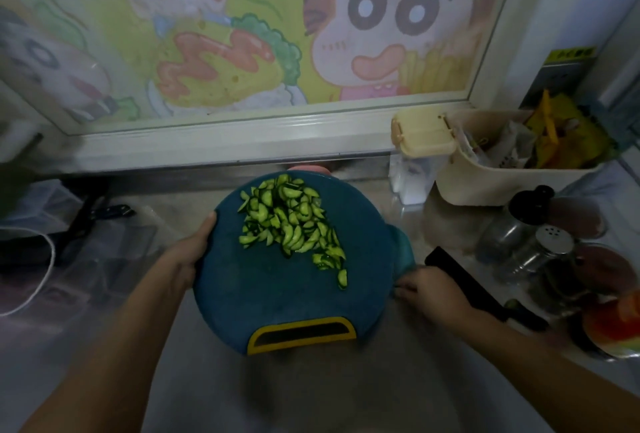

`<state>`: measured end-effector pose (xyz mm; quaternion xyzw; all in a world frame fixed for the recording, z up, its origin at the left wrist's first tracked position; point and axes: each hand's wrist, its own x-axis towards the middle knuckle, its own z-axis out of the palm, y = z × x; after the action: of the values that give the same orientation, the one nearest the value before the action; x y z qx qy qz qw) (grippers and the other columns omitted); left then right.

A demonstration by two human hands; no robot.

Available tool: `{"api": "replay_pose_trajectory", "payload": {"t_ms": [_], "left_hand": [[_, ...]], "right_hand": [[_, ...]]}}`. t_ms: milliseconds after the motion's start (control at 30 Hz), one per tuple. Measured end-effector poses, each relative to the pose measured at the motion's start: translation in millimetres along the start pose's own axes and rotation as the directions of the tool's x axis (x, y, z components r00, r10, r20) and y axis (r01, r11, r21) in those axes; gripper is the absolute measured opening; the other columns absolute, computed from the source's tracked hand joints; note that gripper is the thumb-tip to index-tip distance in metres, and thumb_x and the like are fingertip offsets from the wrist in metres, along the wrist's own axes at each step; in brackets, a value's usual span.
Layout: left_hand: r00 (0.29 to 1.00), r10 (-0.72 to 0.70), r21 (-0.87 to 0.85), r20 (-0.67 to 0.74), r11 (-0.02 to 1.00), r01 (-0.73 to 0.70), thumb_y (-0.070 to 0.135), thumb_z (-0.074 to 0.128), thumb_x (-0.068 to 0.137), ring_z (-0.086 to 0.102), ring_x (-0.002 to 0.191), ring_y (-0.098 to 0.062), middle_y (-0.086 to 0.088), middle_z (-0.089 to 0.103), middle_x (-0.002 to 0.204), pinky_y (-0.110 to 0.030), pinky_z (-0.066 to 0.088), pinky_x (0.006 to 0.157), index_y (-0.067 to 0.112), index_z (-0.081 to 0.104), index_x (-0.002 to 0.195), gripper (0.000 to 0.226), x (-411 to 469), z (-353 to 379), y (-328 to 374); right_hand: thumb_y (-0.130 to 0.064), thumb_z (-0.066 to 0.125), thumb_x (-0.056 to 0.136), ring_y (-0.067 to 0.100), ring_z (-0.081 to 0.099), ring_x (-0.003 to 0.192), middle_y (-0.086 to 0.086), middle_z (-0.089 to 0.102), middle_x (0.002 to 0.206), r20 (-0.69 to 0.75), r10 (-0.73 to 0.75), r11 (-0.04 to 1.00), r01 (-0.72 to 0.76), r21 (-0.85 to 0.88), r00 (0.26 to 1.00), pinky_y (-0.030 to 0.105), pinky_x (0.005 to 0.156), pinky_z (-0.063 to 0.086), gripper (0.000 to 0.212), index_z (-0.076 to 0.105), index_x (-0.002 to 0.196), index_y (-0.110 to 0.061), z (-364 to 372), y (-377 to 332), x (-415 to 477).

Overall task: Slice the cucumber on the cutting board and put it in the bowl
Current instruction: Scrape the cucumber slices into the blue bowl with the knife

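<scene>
In the head view, the blue cutting board [277,294] is being held at both sides and appears to be raised off the worktop [381,380]. Its left rim is being gripped by the left hand [188,256], with the thumb lying on top and the fingers wrapped underneath, out of sight. The small lug on its right side is being pinched by the curled fingers of the right hand [433,290].

The cucumber slices [291,221] are being carried in a loose heap on the far half of the board. No uncut piece is seen, so the slicing is judged done. The black knife [485,290] is lying on the worktop just beside the right hand, apparently not held.

A pink rim, probably the bowl [308,168], is showing just beyond the board's far edge. The transfer of the slices into it is judged not yet done.
</scene>
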<state>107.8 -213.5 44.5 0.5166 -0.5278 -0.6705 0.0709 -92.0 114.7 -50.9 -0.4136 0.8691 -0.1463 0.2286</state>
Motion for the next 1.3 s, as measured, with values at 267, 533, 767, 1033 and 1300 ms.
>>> {"api": "replay_pose_trajectory", "payload": {"t_ms": [267, 533, 767, 1033, 1300], "left_hand": [[0.999, -0.035, 0.083, -0.022, 0.996, 0.036, 0.059, 0.042, 0.09, 0.067, 0.059, -0.015, -0.002, 0.071, 0.064, -0.027, 0.052, 0.056, 0.013, 0.064, 0.092, 0.051, -34.5, 17.0, -14.6], [0.997, -0.045, 0.157, -0.055, 0.986, 0.053, 0.063, 0.049, 0.083, 0.062, 0.083, -0.025, -0.011, 0.071, 0.091, -0.035, 0.05, 0.075, 0.009, 0.064, 0.1, 0.058, -63.7, 29.8, -28.6], [0.997, -0.064, 0.161, -0.037, 0.985, 0.069, 0.048, 0.039, 0.096, 0.055, 0.072, -0.019, -0.008, 0.062, 0.077, -0.031, 0.045, 0.076, 0.012, 0.059, 0.081, 0.044, -72.3, 53.7, -45.6], [0.987, -0.069, 0.129, -0.145, 0.988, 0.088, 0.049, 0.048, 0.092, 0.056, 0.076, -0.025, -0.012, 0.061, 0.09, -0.032, 0.046, 0.071, 0.006, 0.059, 0.083, 0.045, -76.9, 44.1, -59.7], [0.984, -0.087, 0.073, -0.152, 0.992, 0.099, 0.052, 0.05, 0.09, 0.058, 0.083, -0.025, -0.015, 0.061, 0.111, -0.035, 0.044, 0.083, 0.008, 0.061, 0.087, 0.046, -73.8, 35.9, -61.1]], "right_hand": [[-0.04, 0.057, 0.088, 0.01, 0.06, 0.089, -0.007, 0.061, 0.099, 0.169, -0.047, 0.998, 0.052, -0.024, 0.984, 0.026, 0.075, 0.048, 0.017, 0.062, 0.099, -0.027, -6.0, -2.1, -63.3], [-0.015, 0.041, 0.096, 0.024, 0.057, 0.105, 0.01, 0.052, 0.121, -0.059, 0.422, 0.84, -0.415, -0.349, 0.905, 0.03, 0.076, 0.047, 0.029, 0.038, 0.125, -0.011, -22.3, 34.5, -131.2], [-0.015, 0.05, 0.09, 0.027, 0.059, 0.1, 0.014, 0.053, 0.117, -0.009, 0.434, 0.895, -0.432, -0.114, 0.901, 0.035, 0.08, 0.051, 0.04, 0.033, 0.126, -0.007, -21.3, 39.0, -129.0], [-0.029, 0.043, 0.097, 0.011, 0.059, 0.069, -0.002, 0.058, 0.081, -0.174, 0.312, 0.945, -0.286, 0.159, 0.934, 0.033, 0.062, 0.054, 0.017, 0.042, 0.109, -0.017, -44.0, 29.9, -140.3], [-0.084, -0.01, 0.069, 0.008, 0.051, 0.065, -0.009, 0.041, 0.064, 0.025, -0.029, 0.989, 0.032, -0.141, 0.999, 0.022, 0.059, 0.031, 0.072, 0.039, 0.082, -0.032, -40.3, -11.9, -153.4]]}}
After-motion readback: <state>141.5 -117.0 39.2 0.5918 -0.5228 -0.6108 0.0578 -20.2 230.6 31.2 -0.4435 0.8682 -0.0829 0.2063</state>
